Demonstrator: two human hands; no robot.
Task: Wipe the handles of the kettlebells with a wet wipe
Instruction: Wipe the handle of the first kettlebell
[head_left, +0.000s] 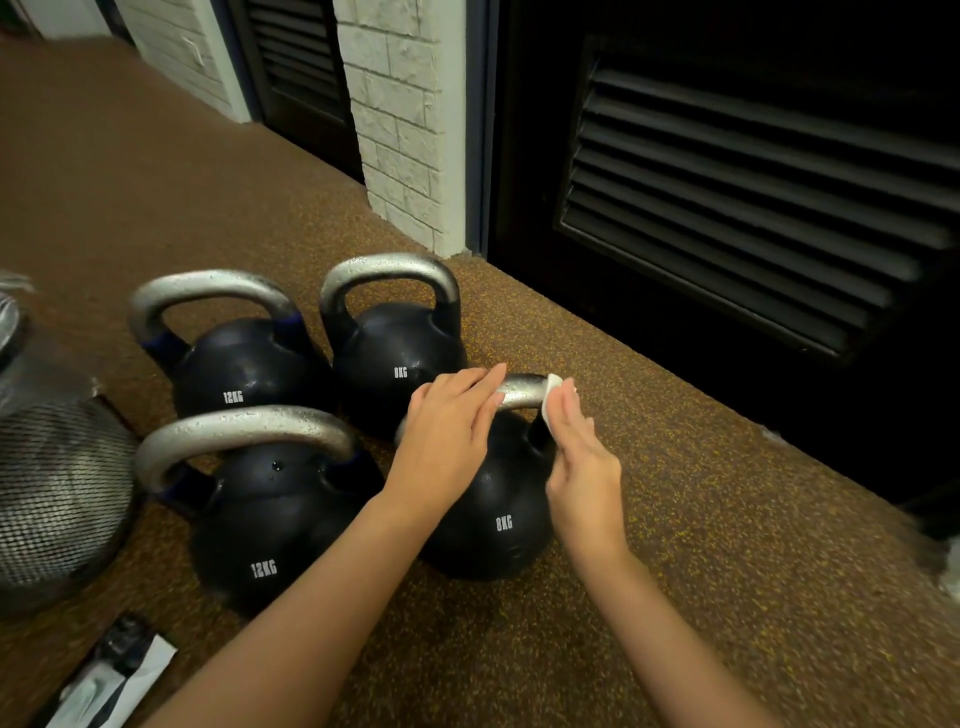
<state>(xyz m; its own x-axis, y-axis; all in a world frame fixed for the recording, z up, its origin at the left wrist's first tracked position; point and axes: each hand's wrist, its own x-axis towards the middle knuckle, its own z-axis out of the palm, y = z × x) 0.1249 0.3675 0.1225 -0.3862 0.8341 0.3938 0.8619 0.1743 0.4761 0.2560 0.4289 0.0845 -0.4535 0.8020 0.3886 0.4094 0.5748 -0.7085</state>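
Near 8KG kettlebell (488, 514), front right of four on floor: left hand (447, 431) flat over handle (522, 391), hiding its left end; right hand (584, 457) pinches wet wipe (551, 402) against right end, wipe mostly hidden.

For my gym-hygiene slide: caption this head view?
Right hand rubs wet wipe on 8KG kettlebell's handle; left hand steadies it.

Your left hand (447, 431) covers the left part of the near 8KG kettlebell's handle (524, 389). Your right hand (582, 452) hides most of the wet wipe (551, 397). The packet (111, 675) at the bottom left is cut off.
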